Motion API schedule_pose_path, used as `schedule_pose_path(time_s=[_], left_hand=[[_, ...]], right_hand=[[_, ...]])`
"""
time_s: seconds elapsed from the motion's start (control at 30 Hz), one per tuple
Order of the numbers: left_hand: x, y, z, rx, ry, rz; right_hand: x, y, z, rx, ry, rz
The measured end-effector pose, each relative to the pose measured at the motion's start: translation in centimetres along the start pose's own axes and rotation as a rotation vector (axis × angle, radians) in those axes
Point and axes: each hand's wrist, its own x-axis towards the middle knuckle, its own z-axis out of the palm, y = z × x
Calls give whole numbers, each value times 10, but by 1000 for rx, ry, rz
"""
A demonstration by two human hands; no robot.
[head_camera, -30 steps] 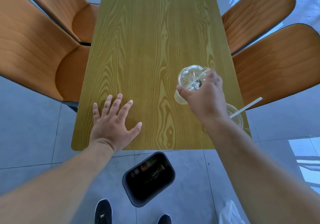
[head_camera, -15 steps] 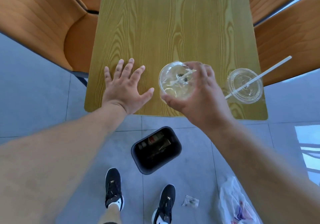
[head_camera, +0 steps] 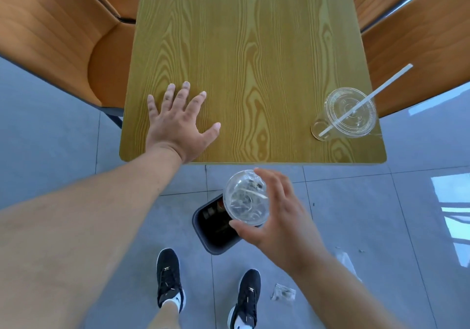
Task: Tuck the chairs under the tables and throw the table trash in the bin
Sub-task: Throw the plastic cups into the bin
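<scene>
Directly above the dark bin on the floor, just off the table's near edge, is a clear plastic cup with a lid and a short straw. My right hand has it between thumb and forefinger, the other fingers spread. My left hand lies flat and open on the wooden table near its front left corner. A second clear cup with a long white straw stands at the front right corner. Orange chairs sit along the left side and right side.
My two black shoes stand on the grey tiled floor just behind the bin. A crumpled clear wrapper lies on the floor to the right of my feet. The bin holds some trash.
My right hand has carried the clear cup off the table, back toward me, to a spot over the bin, and its fingers have loosened. The left hand stays flat on the table.
</scene>
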Motion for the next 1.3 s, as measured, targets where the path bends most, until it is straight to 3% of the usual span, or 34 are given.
schedule_pose_path(time_s=[0.1, 0.17, 0.23, 0.47, 0.57, 0.93, 1.17, 1.3], left_hand=[[1, -1, 1, 4, 0, 3], [2, -1, 1, 4, 4, 6], [1, -2, 1, 10, 6, 6], [2, -1, 0, 11, 2, 9], [1, 0, -1, 9, 2, 7], [1, -2, 2, 17, 13, 15], [1, -1, 2, 18, 10, -3], [1, 1, 1, 15, 1, -13]], right_hand=[[-5, 19, 4, -49, -93, 70], [-9, 29, 1, -59, -68, 102], [-9, 38, -8, -61, 42, 143], [24, 64, -73, -29, 664, 329], [45, 65, -98, -12, 766, 294], [109, 57, -109, -23, 483, 279], [119, 1, -59, -40, 291, 5], [118, -14, -42, -7, 254, -49]])
